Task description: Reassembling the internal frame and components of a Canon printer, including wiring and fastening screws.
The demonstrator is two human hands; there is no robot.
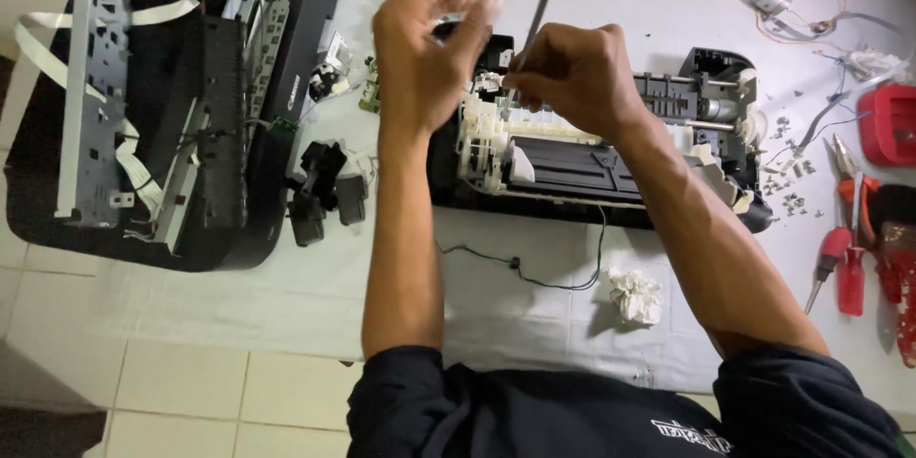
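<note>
Now | screwdriver stands near upright, yellow handle up, tip in white end of printer mechanism mid-surface toward far edge | right hand fingers clamped on shaft, nearer | left hand fingers apart, blurred, beside handle

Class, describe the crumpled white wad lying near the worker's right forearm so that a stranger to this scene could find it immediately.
Start at the opened printer mechanism in the middle of the white cloth. Just in front of it, beside the loose black cable, lies the crumpled tissue. It is the only soft, wrinkled white lump there; its neighbours are hard plastic or metal parts.
</note>
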